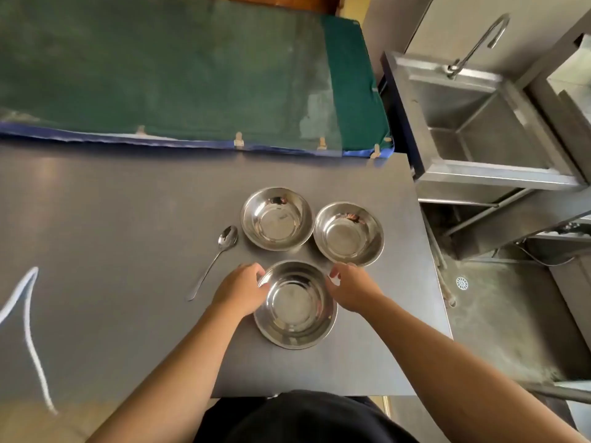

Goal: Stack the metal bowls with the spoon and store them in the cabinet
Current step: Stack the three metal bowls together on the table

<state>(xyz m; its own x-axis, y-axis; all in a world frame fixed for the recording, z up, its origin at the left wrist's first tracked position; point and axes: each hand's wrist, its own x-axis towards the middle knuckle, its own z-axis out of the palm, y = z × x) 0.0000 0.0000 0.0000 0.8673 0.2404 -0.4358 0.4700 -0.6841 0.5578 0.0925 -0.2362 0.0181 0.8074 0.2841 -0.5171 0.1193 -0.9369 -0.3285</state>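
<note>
On the grey table (128,219), far left, a white cord (28,321) snakes w/ a sharp bend at its top. Next right lies the spoon (213,260): shiny metal, oval head pointing up & away, thin handle running down-left toward the person, flat on the table & touching nothing. Just right of the spoon's handle end, left hand (240,290) is curled, fingers bent onto the left rim of the near bowl (295,305). That bowl is polished steel, round, shallow w/ a flat circular base & a wide flared lip; it sits upright, closest to the table's near edge. Right hand (350,289) mirrors it, fingers curled against the bowl's right rim, thumb near the top edge. Both hands half closed around the bowl from opposite sides; can't tell if it's lifted or resting. Behind it, 2 more matching bowls stand upright side by side: back-left bowl (276,218) near the spoon head, back-right bowl (348,233) just beside it, rims close, maybe touching. All 3 empty, mirror-bright inside. Beyond the table a green cloth (179,68) covers a surface; far right, a steel sink (479,123) w/ a curved tap (479,43).
</note>
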